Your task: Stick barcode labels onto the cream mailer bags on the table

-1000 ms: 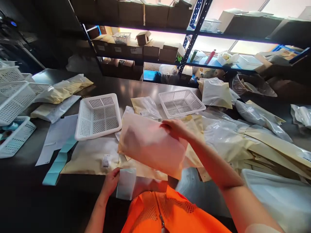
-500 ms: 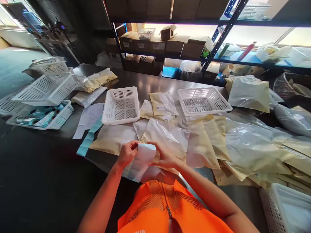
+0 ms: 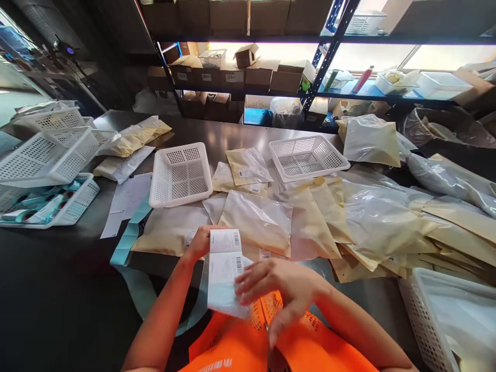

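My left hand [image 3: 202, 242] grips the upper left edge of a strip of white barcode labels [image 3: 225, 266], its fingers partly hidden behind it. Printed text and barcodes face up on the strip, and its lower part is pale and blurred. My right hand [image 3: 284, 289] is open with fingers spread, the fingertips overlapping the strip's right edge; whether they touch it I cannot tell. A pale blue backing strip [image 3: 129, 237] lies over the table edge and hangs down in a loop. Beyond my hands lie clear-fronted packing bags [image 3: 258, 217], yellowish beneath.
Two white plastic baskets [image 3: 154, 181] [image 3: 314, 175] stand on the dark table. Left are printed sheets [image 3: 126, 199] and a basket of label rolls [image 3: 79, 206]. Piled bags [image 3: 387, 217] and another basket [image 3: 422, 310] lie right. Shelving with cardboard boxes [image 3: 232, 77] stands behind.
The label strip has unfolded, and its printed face now shows. My right hand has moved off it, down and right, with fingers spread. The view has shifted right.
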`<action>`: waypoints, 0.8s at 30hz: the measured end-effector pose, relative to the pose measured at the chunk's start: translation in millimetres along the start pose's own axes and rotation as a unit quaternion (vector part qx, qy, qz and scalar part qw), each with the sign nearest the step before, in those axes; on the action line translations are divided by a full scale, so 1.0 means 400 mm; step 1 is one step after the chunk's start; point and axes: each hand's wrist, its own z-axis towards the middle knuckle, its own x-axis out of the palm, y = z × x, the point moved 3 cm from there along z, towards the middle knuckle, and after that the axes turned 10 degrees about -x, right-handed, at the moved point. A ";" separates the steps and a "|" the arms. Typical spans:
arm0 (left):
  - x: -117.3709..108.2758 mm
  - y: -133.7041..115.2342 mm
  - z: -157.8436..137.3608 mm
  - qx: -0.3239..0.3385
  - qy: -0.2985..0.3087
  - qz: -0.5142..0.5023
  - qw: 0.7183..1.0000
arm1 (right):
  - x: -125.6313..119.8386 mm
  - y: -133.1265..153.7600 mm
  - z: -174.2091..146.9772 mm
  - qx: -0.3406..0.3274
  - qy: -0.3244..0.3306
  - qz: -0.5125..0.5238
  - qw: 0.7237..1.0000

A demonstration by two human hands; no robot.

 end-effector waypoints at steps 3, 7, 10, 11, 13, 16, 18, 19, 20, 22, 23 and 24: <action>-0.009 -0.059 0.008 0.036 0.072 0.008 0.997 | -0.010 0.006 -0.002 0.046 -0.096 -0.114 0.988; 0.025 -0.115 0.010 0.075 0.197 0.048 0.976 | -0.041 -0.053 0.016 0.164 -0.224 -0.279 0.919; 0.067 -0.106 0.014 0.048 0.203 0.024 0.978 | -0.024 -0.105 0.029 0.228 -0.184 -0.284 0.913; 0.080 -0.092 0.015 0.032 0.178 0.012 0.983 | -0.012 -0.120 0.025 0.251 -0.188 -0.289 0.905; 0.107 -0.054 0.013 0.002 0.138 0.015 0.990 | 0.021 -0.148 0.003 0.292 -0.197 -0.310 0.883; 0.151 0.007 -0.002 -0.033 0.164 0.095 0.981 | 0.097 -0.181 -0.042 0.335 -0.165 -0.342 0.862; 0.173 0.039 -0.012 -0.046 0.206 0.147 0.966 | 0.144 -0.190 -0.070 0.351 -0.144 -0.348 0.857; 0.180 0.050 -0.015 -0.049 0.225 0.164 0.959 | 0.160 -0.189 -0.083 0.353 -0.147 -0.344 0.858; 0.182 0.060 -0.017 -0.052 0.240 0.177 0.953 | 0.168 -0.185 -0.095 0.351 -0.163 -0.331 0.861; 0.173 0.078 -0.013 -0.063 0.251 0.193 0.947 | 0.154 -0.180 -0.129 0.348 -0.243 -0.284 0.860; 0.162 0.089 -0.010 -0.070 0.249 0.199 0.945 | 0.134 -0.182 -0.153 0.349 -0.303 -0.248 0.851; 0.148 0.100 -0.006 -0.074 0.245 0.202 0.945 | 0.109 -0.191 -0.184 0.353 -0.371 -0.208 0.833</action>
